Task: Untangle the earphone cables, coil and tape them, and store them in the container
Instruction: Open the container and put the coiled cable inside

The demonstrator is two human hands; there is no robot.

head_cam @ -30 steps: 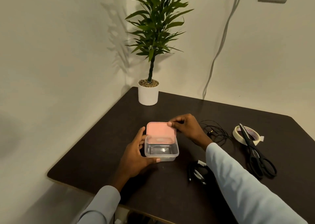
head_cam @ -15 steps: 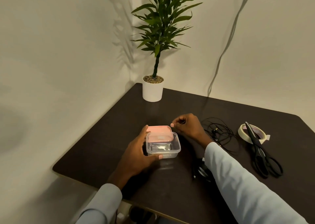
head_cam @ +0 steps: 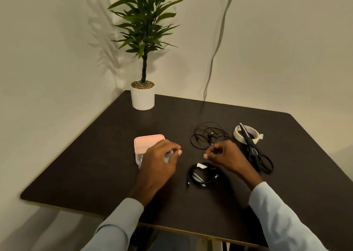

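A clear plastic container (head_cam: 138,158) stands on the dark table (head_cam: 91,166), with its pink lid (head_cam: 148,142) lying partly over its far side. My left hand (head_cam: 159,161) lies over the container, fingers wrapped round its right side. A black earphone cable, coiled and bound with white tape (head_cam: 202,176), lies just right of that hand. A loose tangled black cable (head_cam: 207,136) lies further back. My right hand (head_cam: 223,155) hovers between the two cables, fingers curled in and holding nothing.
A roll of masking tape (head_cam: 238,134) and black scissors (head_cam: 254,153) lie at the right, the blades resting across the roll. A potted plant (head_cam: 142,97) stands in the far left corner. A grey cord (head_cam: 215,46) hangs down the wall.
My right hand has let go of the pink lid and moved right, above the coiled cable. My left hand has slid over the top of the container. The camera has tilted.
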